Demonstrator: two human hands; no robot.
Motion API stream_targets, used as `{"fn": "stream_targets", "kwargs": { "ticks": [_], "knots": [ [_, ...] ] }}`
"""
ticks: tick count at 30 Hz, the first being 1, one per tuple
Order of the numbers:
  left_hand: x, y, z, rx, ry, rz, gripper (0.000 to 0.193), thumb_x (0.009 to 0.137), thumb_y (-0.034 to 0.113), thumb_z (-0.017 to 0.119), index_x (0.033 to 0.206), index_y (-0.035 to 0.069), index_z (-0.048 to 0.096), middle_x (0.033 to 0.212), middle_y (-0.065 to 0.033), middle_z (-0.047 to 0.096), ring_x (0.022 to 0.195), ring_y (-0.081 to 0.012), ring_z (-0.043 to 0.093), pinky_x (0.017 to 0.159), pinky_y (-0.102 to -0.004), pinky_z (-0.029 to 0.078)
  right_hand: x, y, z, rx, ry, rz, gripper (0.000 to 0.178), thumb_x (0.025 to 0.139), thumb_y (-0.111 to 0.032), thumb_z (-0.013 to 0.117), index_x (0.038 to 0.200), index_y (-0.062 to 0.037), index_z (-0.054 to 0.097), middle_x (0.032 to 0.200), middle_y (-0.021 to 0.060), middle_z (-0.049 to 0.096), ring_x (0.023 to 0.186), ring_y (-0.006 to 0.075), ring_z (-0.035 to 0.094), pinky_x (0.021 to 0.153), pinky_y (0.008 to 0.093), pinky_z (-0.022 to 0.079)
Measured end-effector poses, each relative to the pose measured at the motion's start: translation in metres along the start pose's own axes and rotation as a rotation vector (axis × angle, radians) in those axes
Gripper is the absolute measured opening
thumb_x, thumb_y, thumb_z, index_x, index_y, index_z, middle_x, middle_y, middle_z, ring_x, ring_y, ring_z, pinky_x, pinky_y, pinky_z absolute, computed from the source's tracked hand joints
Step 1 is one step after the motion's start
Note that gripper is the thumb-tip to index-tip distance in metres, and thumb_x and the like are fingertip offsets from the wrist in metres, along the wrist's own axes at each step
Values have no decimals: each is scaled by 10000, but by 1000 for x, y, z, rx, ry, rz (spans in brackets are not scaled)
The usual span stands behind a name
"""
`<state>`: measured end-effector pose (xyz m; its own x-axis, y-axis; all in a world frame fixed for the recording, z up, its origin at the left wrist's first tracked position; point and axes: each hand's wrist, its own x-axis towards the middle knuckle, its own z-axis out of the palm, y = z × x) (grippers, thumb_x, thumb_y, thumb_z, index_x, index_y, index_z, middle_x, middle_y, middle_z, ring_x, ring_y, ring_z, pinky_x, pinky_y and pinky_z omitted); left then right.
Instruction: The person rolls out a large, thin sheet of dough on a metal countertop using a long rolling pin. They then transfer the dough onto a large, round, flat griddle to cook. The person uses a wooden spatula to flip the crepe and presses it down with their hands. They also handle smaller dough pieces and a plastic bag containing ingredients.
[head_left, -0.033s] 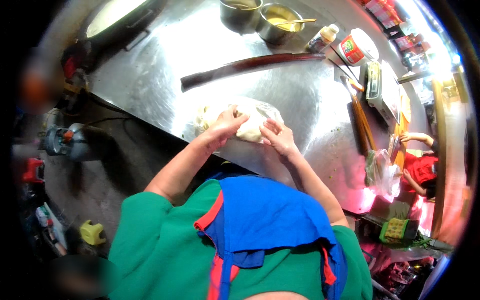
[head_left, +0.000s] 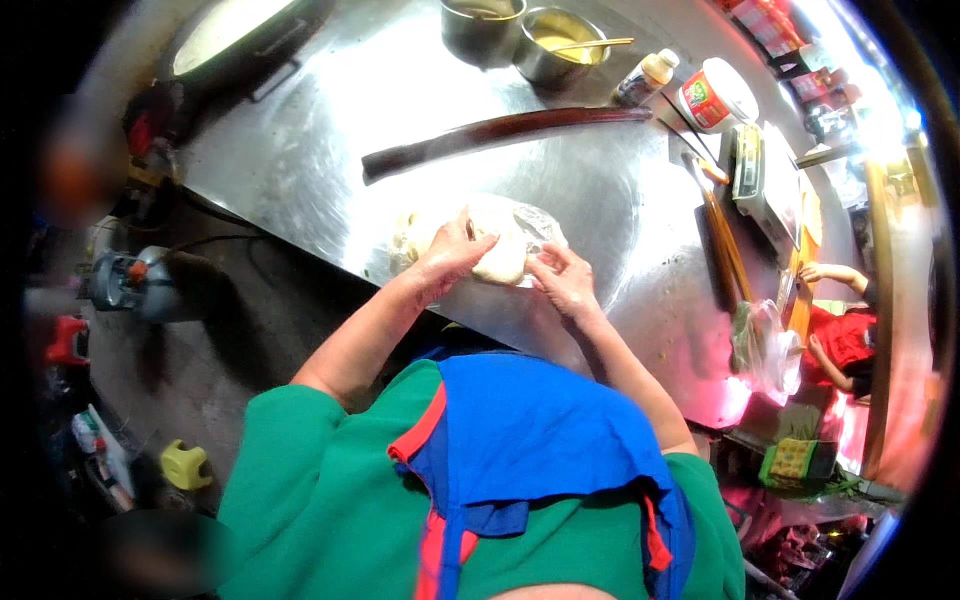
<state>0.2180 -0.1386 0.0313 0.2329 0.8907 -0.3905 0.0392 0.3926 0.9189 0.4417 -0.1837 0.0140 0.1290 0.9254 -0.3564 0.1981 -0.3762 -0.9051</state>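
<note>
- Tank (head_left: 168,286), grey, stands on the floor to your left; yellow plastic item (head_left: 185,466) sits nearer you.
- Dark vessel (head_left: 262,62) with white contents, upper left, beside the steel table (head_left: 290,180).
- Your left hand (head_left: 453,252): over the left part of the dough, thumb out to the right across it, fingers parted from thumb. Can't tell if they grip.
- Dough (head_left: 502,264): pale, soft lump at the table's near edge, between your hands, clear plastic (head_left: 541,226) around its right side.
- Dark pole (head_left: 500,134): lies across the table beyond the dough, well apart from your hands.
- Two metal pots past it: one (head_left: 482,32) left, one (head_left: 548,72) right with yellowish contents and a stick across the rim.
- Your right hand (head_left: 564,282): at the plastic's right edge, fingers close together and bent. Can't tell if they pinch it.
- Bottle (head_left: 646,78), then white tub (head_left: 727,94) with red label, upper right.
- Brown sticks (head_left: 722,236), then plastic bags (head_left: 768,348) near the right edge.
- Another person in red (head_left: 842,338), far right.
</note>
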Motion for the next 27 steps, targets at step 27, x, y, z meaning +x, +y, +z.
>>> {"fn": "stream_targets", "kwargs": {
  "ticks": [27],
  "knots": [
    [-37, 18, -62, 1039, 415, 801, 164, 833, -45, 635, 926, 67, 710, 875, -119, 609, 839, -325, 640, 728, -426, 539, 11, -22, -39, -153, -130, -284, 126, 880, -96, 801, 956, -90, 701, 892, -23, 621, 804, 73, 565, 735, 227, 478]
  ]
}}
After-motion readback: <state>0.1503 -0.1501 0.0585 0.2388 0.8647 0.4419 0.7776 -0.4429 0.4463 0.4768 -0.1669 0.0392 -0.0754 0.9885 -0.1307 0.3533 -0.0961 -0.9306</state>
